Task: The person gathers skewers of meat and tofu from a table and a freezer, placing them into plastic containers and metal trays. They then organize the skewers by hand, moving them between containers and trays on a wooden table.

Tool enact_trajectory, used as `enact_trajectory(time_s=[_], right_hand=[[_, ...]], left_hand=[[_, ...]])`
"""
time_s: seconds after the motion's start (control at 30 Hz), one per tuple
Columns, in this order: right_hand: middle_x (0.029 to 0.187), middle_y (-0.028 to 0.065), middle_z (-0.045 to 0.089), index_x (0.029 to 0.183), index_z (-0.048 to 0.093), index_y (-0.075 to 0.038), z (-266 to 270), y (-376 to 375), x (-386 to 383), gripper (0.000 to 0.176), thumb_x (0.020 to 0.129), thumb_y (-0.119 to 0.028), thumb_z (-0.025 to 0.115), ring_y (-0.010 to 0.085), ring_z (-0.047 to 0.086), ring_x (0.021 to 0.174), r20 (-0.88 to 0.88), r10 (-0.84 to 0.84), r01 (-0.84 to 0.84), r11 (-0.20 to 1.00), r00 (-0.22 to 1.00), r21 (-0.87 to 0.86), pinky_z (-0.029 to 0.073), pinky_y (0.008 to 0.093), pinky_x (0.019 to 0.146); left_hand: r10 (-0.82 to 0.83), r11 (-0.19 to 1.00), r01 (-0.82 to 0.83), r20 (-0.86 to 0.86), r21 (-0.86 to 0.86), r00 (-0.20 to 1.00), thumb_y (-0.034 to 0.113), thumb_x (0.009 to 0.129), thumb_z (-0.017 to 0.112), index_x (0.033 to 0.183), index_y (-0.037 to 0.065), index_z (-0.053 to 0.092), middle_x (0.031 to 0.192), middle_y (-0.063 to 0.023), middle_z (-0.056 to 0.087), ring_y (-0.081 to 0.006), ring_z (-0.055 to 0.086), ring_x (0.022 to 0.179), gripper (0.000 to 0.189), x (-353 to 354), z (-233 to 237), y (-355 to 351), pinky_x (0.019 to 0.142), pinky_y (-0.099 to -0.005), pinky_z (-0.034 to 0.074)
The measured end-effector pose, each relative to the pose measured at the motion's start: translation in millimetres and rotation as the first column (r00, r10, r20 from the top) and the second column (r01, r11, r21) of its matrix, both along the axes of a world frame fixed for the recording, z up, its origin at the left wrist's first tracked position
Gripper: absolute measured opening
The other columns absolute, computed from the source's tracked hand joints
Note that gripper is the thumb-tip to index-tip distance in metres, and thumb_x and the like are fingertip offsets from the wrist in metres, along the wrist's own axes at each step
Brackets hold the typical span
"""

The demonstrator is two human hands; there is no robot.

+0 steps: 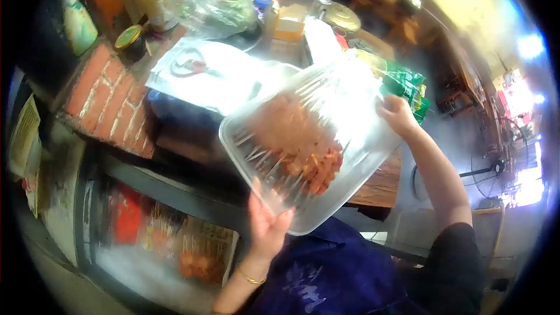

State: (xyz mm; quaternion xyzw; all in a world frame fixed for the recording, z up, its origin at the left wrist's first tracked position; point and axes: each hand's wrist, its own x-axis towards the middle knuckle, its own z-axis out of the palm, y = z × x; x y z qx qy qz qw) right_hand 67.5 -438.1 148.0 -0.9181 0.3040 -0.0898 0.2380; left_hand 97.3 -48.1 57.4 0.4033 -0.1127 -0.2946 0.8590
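Observation:
A clear plastic tray (318, 217) is held up at a tilt in front of my body. Inside lies a pile of reddish-brown meat skewers (315, 169), their pale sticks poking out on both sides. My left hand (269, 221), with a gold bangle at the wrist, grips the tray's near left corner, thumb and fingers on the rim. On the far right side, my right hand (399, 115) is closed around the rim. Glare washes out the upper part of the tray.
Below left, a cold compartment (169, 239) holds more skewers and a red item. A white printed bag (201, 73) lies behind the tray, near a brick ledge (108, 102). Green packets (405, 84) sit beyond my right hand. A standing fan (496, 166) is at right.

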Motion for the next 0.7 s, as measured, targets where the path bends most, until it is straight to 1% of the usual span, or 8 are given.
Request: enact_trajectory(time_s=[0.07, 0.2, 0.33, 0.43, 0.53, 0.57, 0.63, 0.7], right_hand=[[0.069, 0.0171, 0.057, 0.073, 0.057, 0.0, -17, -22, 11, 0.026, 0.078, -0.025, 0.064, 0.0325, 0.057, 0.067, 0.059, 0.053, -0.036, 0.967, 0.997, -0.254, 0.045, 0.0417, 0.064], [0.07, 0.0155, 0.059, 0.073, 0.058, -0.001, -40, -65, 29, 0.027, 0.078, -0.028, 0.064, 0.033, 0.059, 0.069, 0.017, 0.068, -0.06, 0.952, 0.998, -0.3, 0.046, 0.0418, 0.065], [0.074, 0.0141, 0.063, 0.076, 0.061, -0.005, -43, -84, 55, 0.026, 0.077, -0.03, 0.065, 0.0333, 0.061, 0.072, -0.145, 0.095, -0.148, 0.895, 0.985, -0.421, 0.048, 0.0416, 0.067], [0.075, 0.0139, 0.064, 0.077, 0.063, -0.006, -61, -84, 57, 0.024, 0.077, -0.031, 0.065, 0.033, 0.062, 0.074, -0.181, 0.09, -0.158, 0.899, 0.979, -0.408, 0.048, 0.0415, 0.068], [0.083, 0.0137, 0.066, 0.085, 0.066, -0.007, -67, -92, 62, 0.025, 0.076, -0.029, 0.066, 0.0306, 0.063, 0.081, -0.172, 0.053, -0.11, 0.934, 0.984, -0.339, 0.05, 0.0371, 0.075], [0.1, 0.0143, 0.065, 0.106, 0.063, -0.005, -68, -96, 59, 0.035, 0.077, -0.023, 0.066, 0.0278, 0.062, 0.094, -0.032, 0.094, -0.1, 0.948, 0.995, -0.301, 0.048, 0.0341, 0.086], [0.116, 0.0136, 0.061, 0.124, 0.053, -0.004, -55, -94, 52, 0.047, 0.079, -0.013, 0.062, 0.0255, 0.058, 0.107, 0.166, -0.013, 0.063, 0.953, 0.986, -0.298, 0.044, 0.0342, 0.095], [0.118, 0.0134, 0.059, 0.125, 0.052, -0.003, -23, -57, 57, 0.045, 0.08, -0.007, 0.06, 0.0241, 0.057, 0.109, 0.474, 0.042, 0.073, 0.973, 0.88, -0.221, 0.044, 0.0352, 0.094]], left_hand=[[-0.034, 0.999, 0.033, 0.08, 0.014, 0.996, 0.005, 0.087, 0.064, 0.151, 0.012, 0.003, 0.146, -0.0103, 0.029, -0.0215, 0.036, 0.131, 0.088, 1, 2, -14, 0.102, -0.0396, 0.041], [-0.181, 0.978, 0.162, 0.145, 0.133, 0.973, 0.001, 0.087, 0.061, 0.15, 0.007, 0.003, 0.152, -0.0163, 0.019, -0.0241, 0.032, 0.135, 0.086, 0, 12, -26, 0.099, -0.0375, 0.044], [-0.207, 0.952, 0.169, 0.132, 0.256, 0.969, 0.005, 0.083, 0.067, 0.148, 0.004, 0.02, 0.145, -0.0168, 0.032, -0.0246, 0.048, 0.12, 0.08, -13, 8, -31, 0.089, -0.0357, 0.05], [-0.308, 0.875, 0.126, 0.338, 0.467, 0.889, 0.009, 0.083, 0.067, 0.147, 0.004, 0.023, 0.138, -0.0191, 0.043, -0.0262, 0.055, 0.112, 0.078, -14, -9, -21, 0.087, -0.0348, 0.051], [-0.32, 0.843, 0.03, 0.456, 0.537, 0.83, 0.008, 0.083, 0.067, 0.134, 0.003, 0.047, 0.12, -0.0157, 0.061, -0.0222, 0.062, 0.103, 0.055, -3, -13, 6, 0.086, -0.0319, 0.051], [-0.308, 0.844, -0.007, 0.495, 0.536, 0.813, 0.004, 0.083, 0.066, 0.129, 0.001, 0.052, 0.119, -0.0165, 0.061, -0.0214, 0.062, 0.104, 0.048, 2, -17, 20, 0.087, -0.031, 0.051], [-0.143, 0.822, -0.046, 0.283, 0.568, 0.948, 0.003, 0.087, 0.061, 0.122, -0.001, 0.057, 0.119, -0.0138, 0.062, -0.0195, 0.061, 0.105, 0.035, 1, -29, 59, 0.091, -0.0312, 0.049], [0.147, 0.753, -0.23, 0.183, 0.617, 0.972, 0.006, 0.089, 0.059, 0.121, -0.001, 0.057, 0.117, -0.0135, 0.062, -0.0212, 0.06, 0.107, 0.033, -4, -70, 122, 0.096, -0.0337, 0.046]])
